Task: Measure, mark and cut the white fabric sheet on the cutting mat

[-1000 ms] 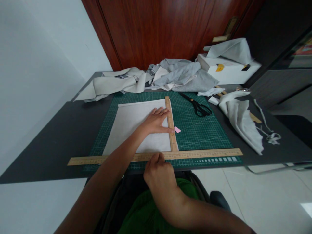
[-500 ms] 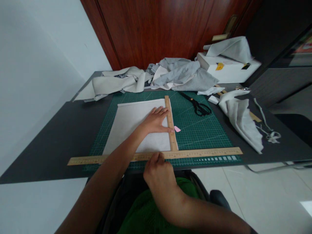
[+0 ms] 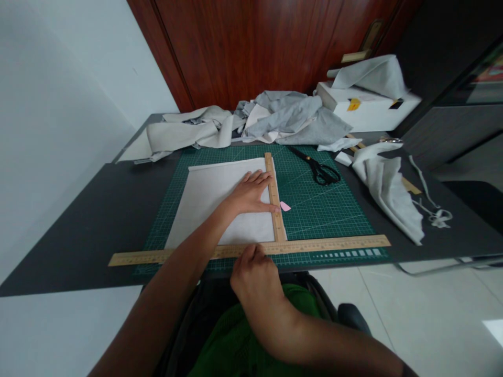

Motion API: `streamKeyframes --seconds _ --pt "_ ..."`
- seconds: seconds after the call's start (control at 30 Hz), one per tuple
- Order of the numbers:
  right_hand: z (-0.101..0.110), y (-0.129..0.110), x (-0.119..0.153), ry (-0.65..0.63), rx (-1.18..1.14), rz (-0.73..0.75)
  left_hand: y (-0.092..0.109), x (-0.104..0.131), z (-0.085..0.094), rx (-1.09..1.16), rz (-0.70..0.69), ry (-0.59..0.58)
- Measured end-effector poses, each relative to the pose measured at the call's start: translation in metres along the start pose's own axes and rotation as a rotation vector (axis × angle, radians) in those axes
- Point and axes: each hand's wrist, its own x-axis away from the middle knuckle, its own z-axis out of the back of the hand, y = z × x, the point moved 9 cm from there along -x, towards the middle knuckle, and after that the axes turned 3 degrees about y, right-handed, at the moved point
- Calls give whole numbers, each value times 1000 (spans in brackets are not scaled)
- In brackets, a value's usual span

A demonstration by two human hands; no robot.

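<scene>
Dark grey table and green cutting mat show in the head view, before a reddish wooden door. White cloth lies flat on the mat; the left hand, fingers spread, rests on it and the short ruler. The right hand curls against the long ruler; whether it grips, I cannot tell. Grey fabric drapes over a white box, contents hidden.

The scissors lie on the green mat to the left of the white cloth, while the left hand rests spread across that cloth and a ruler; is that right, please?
Not quite: the head view shows the scissors to the right of the white cloth. They do lie on the green mat, and the left hand does rest spread across that cloth and a ruler.
</scene>
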Motion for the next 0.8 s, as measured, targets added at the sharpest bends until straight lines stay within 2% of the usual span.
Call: streamKeyframes --seconds 0.37,0.8 --pt "3 2 2 48 -61 -47 1 1 2 -1 5 -2" --pt "1 1 0 30 -36 -31 0 1 0 -5 14 -14"
